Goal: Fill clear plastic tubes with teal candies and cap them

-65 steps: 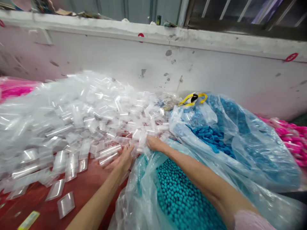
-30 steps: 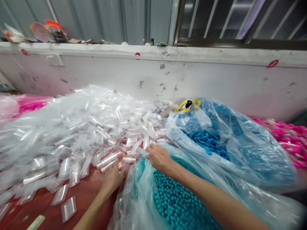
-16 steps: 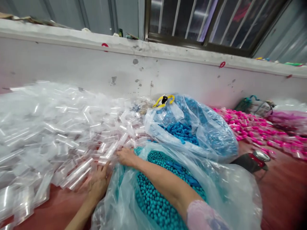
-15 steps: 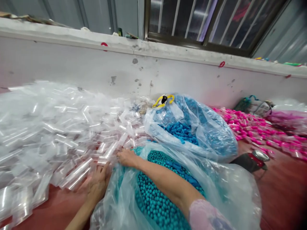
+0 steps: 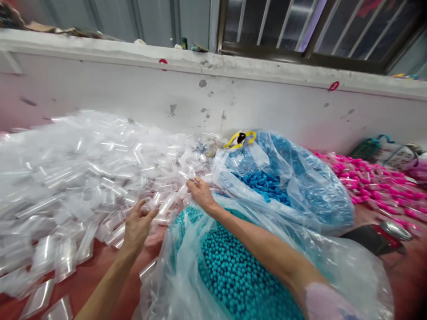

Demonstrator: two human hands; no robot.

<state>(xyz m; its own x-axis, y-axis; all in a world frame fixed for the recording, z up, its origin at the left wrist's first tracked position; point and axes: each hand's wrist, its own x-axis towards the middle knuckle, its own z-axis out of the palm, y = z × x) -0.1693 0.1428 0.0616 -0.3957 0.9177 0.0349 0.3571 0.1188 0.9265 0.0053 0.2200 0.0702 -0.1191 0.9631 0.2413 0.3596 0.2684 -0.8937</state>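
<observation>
The heap of small clear bags is spreading across the red table, and both hands are working at its near edge. The left hand is hovering over that edge with fingers loosely spread, gripping nothing. The right hand, reaching over the sack of teal beads just right of the heap, seems to be pinching a bag, though blur makes this uncertain. Beyond the beads, a sack of blue pieces is sitting against the white wall.

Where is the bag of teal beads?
The bag of teal beads sits bottom centre, under the right forearm, before the blue-piece bag.
</observation>
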